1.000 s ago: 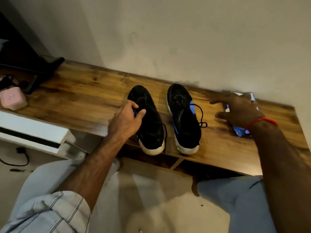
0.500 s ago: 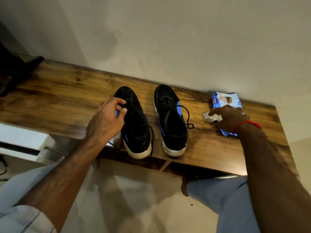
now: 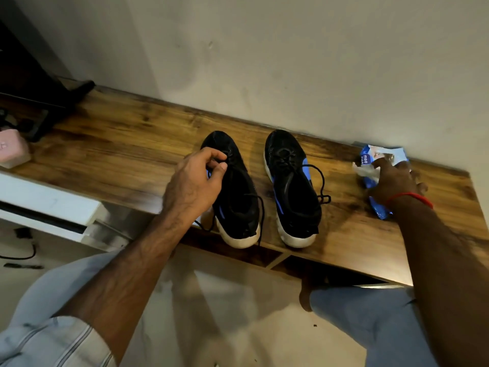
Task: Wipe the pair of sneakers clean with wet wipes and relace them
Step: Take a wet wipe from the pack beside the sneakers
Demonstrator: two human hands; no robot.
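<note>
Two black sneakers with white soles and blue side stripes stand side by side on the wooden shelf point(image 3: 119, 144), heels toward me. My left hand point(image 3: 195, 181) pinches the black lace at the tongue of the left sneaker point(image 3: 235, 197). The right sneaker point(image 3: 291, 186) stands untouched, its lace looping out to the right. At the far right my right hand point(image 3: 394, 181) lies on the blue wet wipes pack point(image 3: 370, 160), fingers pinching a white wipe point(image 3: 366, 172) that sticks out of it.
A pink box point(image 3: 12, 149) sits at the shelf's left end beside dark objects. A white appliance point(image 3: 47, 207) stands below on the left. The wall runs right behind the shelf. My knees are below the front edge.
My left hand has closed on the left sneaker's lace. My right hand went to the wipes pack and now has a wipe partly drawn out. The view shifted slightly.
</note>
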